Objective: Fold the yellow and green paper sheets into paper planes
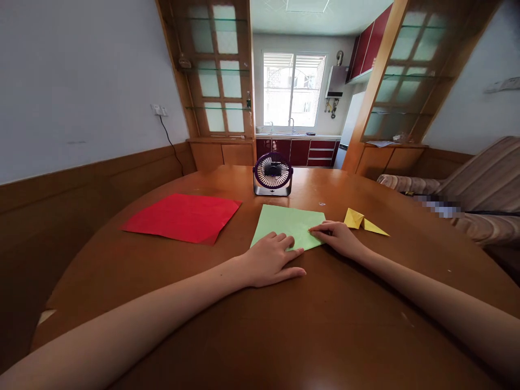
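A light green sheet of paper lies flat on the round wooden table, in front of me. My left hand rests palm down on the sheet's near edge, fingers spread. My right hand touches the sheet's near right corner with its fingertips. A folded yellow paper figure lies just right of my right hand. A red sheet of paper lies flat further left.
A small purple desk fan stands beyond the green sheet. A wood-panelled wall runs along the left. A striped sofa stands at the right. A kitchen with a window lies behind the table.
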A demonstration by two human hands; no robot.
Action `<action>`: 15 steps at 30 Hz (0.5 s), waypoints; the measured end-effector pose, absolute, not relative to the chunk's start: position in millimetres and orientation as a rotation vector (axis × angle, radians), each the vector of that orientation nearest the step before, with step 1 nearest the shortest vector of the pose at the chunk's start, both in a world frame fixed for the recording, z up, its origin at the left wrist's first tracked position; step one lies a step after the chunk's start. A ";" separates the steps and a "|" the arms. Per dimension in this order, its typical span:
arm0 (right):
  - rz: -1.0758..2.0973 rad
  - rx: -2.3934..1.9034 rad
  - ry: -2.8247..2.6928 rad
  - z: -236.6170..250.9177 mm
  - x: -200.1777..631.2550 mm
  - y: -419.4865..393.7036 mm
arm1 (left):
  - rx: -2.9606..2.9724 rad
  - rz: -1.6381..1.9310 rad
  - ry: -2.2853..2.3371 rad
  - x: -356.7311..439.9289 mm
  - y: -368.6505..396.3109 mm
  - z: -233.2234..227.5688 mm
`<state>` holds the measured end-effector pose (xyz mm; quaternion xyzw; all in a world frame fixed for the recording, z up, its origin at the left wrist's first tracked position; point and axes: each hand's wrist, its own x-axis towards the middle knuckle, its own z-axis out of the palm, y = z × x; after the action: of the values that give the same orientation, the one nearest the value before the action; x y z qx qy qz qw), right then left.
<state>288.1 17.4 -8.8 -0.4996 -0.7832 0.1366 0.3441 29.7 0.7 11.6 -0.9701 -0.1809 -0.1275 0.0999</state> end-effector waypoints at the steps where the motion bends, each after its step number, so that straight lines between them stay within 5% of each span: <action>1: 0.352 -1.299 -2.037 -8.8 288.0 17.7 | -2.866 -0.390 -0.530 31.5 0.6 11.3; 15: 0.355 -1.335 -2.027 -9.5 286.6 16.6 | -3.049 -0.307 -0.548 31.9 4.5 9.6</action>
<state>286.6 16.6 -9.5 -0.5122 -0.7779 0.1363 0.3375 31.9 4.5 9.6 -0.9793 -0.1761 -0.0987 0.0144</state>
